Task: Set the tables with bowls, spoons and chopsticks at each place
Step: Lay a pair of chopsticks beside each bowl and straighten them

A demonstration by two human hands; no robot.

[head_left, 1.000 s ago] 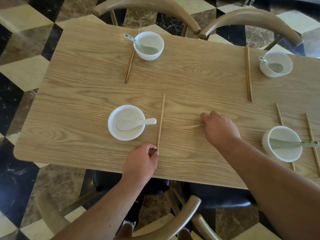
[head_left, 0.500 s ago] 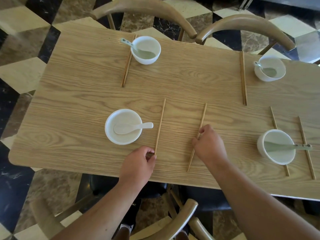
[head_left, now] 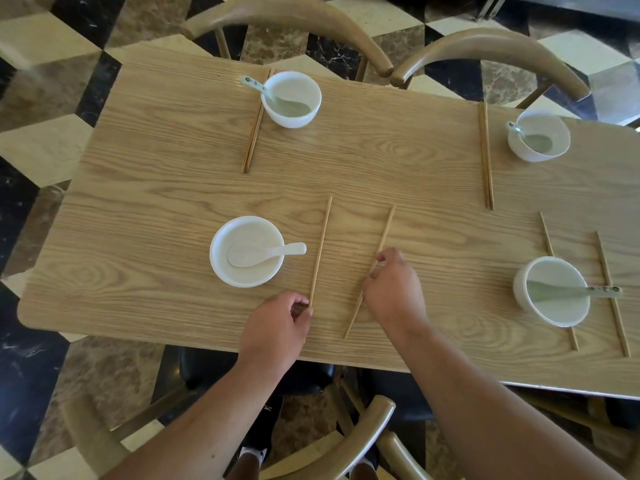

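Observation:
On the wooden table a white bowl holds a white spoon at the near left place. Two single chopsticks lie to its right, a hand's width apart. My left hand pinches the near end of the left chopstick. My right hand pinches the right chopstick near its middle; this stick slants to the left toward me.
Three more places are laid: a far-left bowl beside paired chopsticks, a far-right bowl beside paired chopsticks, and a near-right bowl between two apart chopsticks. Curved wooden chair backs stand round the table.
My right hand brought the second chopstick from lying crosswise to pointing away from me and then slid it slightly left. My left hand stayed on the first chopstick's near end.

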